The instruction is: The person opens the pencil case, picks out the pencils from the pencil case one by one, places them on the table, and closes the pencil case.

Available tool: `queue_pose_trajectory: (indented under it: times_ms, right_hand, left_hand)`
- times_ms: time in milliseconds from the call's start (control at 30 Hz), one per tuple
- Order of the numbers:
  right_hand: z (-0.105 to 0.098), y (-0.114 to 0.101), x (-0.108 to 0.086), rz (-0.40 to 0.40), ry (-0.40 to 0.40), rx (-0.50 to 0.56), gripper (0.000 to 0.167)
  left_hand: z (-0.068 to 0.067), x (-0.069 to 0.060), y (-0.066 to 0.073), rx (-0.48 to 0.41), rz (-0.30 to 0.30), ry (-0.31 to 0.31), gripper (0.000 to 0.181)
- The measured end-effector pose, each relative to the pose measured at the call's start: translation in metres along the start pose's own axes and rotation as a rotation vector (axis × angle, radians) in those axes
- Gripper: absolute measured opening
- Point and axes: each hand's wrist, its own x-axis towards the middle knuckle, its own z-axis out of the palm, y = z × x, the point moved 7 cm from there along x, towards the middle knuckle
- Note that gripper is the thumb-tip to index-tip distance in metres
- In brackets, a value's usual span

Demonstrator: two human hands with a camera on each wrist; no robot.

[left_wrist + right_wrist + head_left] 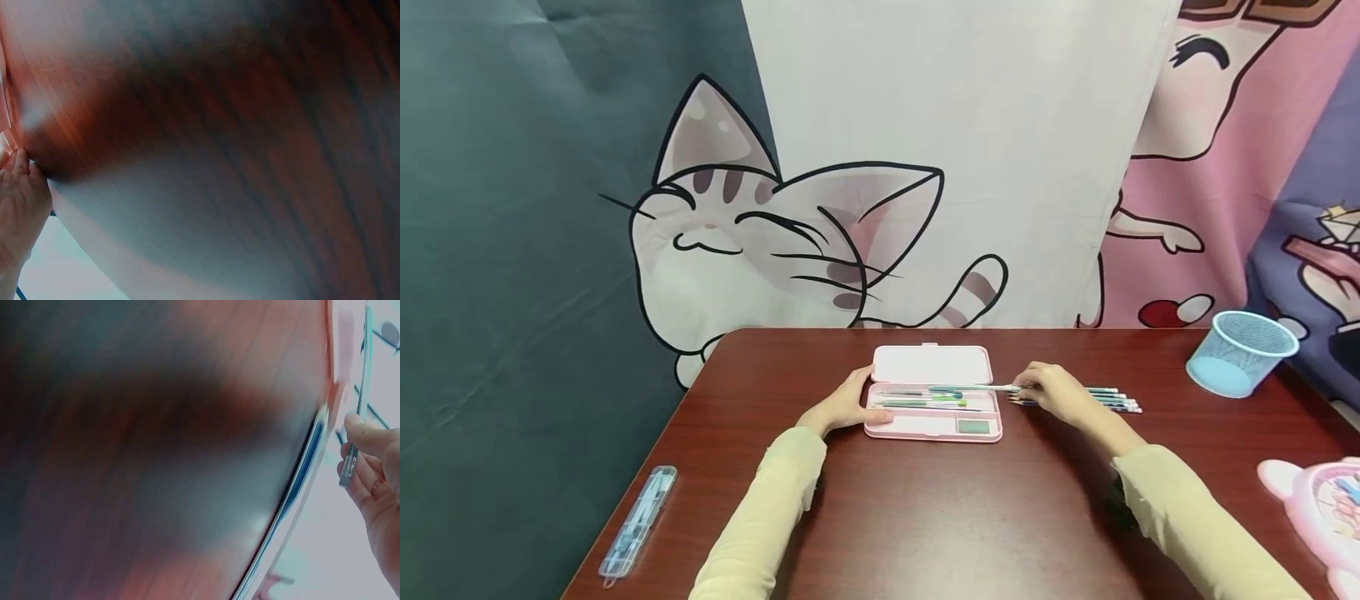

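Observation:
An open pink pencil case [910, 425] lies on the table, its lid folded back. Several slim pencils or pens [917, 403] rest in its long compartment, and a grey-green block [973, 427] sits in a small front one. My left hand [846, 404] grips the case's left end, thumb over the front rim. Between thumb and fingers, my right hand [1051, 390] pinches a teal pencil [364, 381] near its eraser end. That pencil reaches left above the case. Beneath and beside the right hand lies a bundle of pencils [1123, 403], partly hidden by it.
At the back right stands a light blue mesh pen cup [1243, 354]. A pink item with round ears [1318, 508] is at the right edge. Near the left table edge lies a narrow translucent blue box [638, 523]. A printed cloth [1000, 125] hangs behind the table.

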Motion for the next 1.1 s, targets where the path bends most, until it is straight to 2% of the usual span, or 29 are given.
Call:
queue_pose_trajectory:
  times_ms: [367,533,667,833,1100]
  right_hand:
    - [-0.043,0.022,-0.051,-0.166,0.188,-0.013,0.025]
    - [-0.061,0.042,-0.076,-0.138,0.227,-0.034,0.031]
    - [-0.064,0.051,-0.089,-0.114,0.206,-0.084,0.031]
    - [-0.062,0.055,-0.093,-0.083,0.142,-0.123,0.028]
    - [-0.056,0.063,-0.091,0.053,0.01,-0.222,0.019]
  left_hand:
    - [-0.002,-0.001,-0.005,-0.028,-0.012,0.009,0.101]
    - [-0.001,0.0,-0.004,-0.022,-0.007,0.002,0.102]
    - [-0.003,0.0,-0.003,-0.018,-0.014,0.001,0.102]
    - [-0.003,-0.001,-0.002,-0.021,-0.018,0.005,0.101]
    - [0.0,-0.001,0.0,-0.018,-0.024,-0.003,0.101]
